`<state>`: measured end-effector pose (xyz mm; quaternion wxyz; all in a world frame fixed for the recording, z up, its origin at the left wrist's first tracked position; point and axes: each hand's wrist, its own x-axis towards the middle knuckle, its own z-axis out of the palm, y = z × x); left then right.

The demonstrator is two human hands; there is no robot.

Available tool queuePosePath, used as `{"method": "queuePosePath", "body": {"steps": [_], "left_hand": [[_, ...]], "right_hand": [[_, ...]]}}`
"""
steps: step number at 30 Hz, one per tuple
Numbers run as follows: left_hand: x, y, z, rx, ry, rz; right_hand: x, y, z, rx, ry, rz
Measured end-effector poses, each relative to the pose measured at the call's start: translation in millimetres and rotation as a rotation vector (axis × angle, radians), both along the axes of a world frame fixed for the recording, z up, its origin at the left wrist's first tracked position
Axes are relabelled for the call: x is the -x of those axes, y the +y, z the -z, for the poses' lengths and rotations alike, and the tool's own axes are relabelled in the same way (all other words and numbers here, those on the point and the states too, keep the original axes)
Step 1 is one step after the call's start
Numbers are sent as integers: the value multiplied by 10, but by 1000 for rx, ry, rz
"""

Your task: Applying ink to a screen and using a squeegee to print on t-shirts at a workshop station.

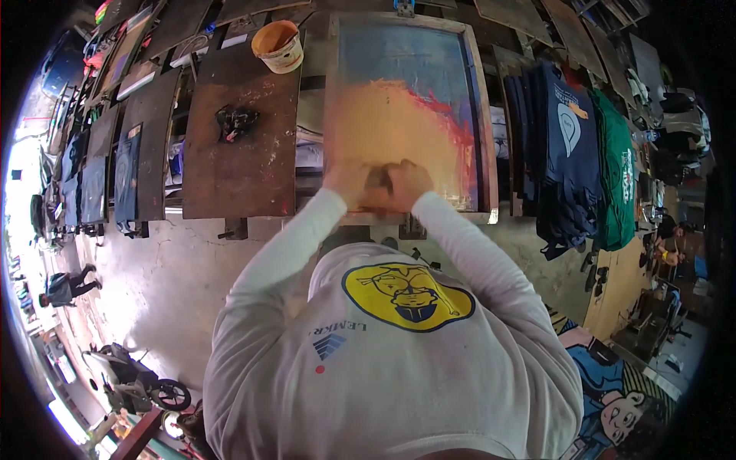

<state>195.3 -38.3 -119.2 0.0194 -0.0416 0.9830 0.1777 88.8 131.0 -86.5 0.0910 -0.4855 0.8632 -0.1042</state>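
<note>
A wood-framed printing screen lies in front of me, its mesh blue at the far end and smeared with yellow-orange and red ink. Both my hands are at its near end, blurred by motion. My left hand and my right hand are closed side by side on a dark, blurred tool, which looks like a squeegee. My fingers hide most of it, and its lower edge cannot be made out.
Left of the screen, a brown board bears an ink-stained bucket and a crumpled black thing. Dark blue shirts and green shirts hang over boards at the right. A motorcycle stands behind me at the left.
</note>
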Motion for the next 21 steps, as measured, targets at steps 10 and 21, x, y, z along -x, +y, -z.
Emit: {"method": "queuePosePath", "body": {"steps": [10,21], "left_hand": [[588,-338,-477,161,140,-40],[461,-71,-237,21,-34,-207]], "right_hand": [[523,-379,-315,-38,47,-14],[284,-272,-311,-74,-76,12]]}}
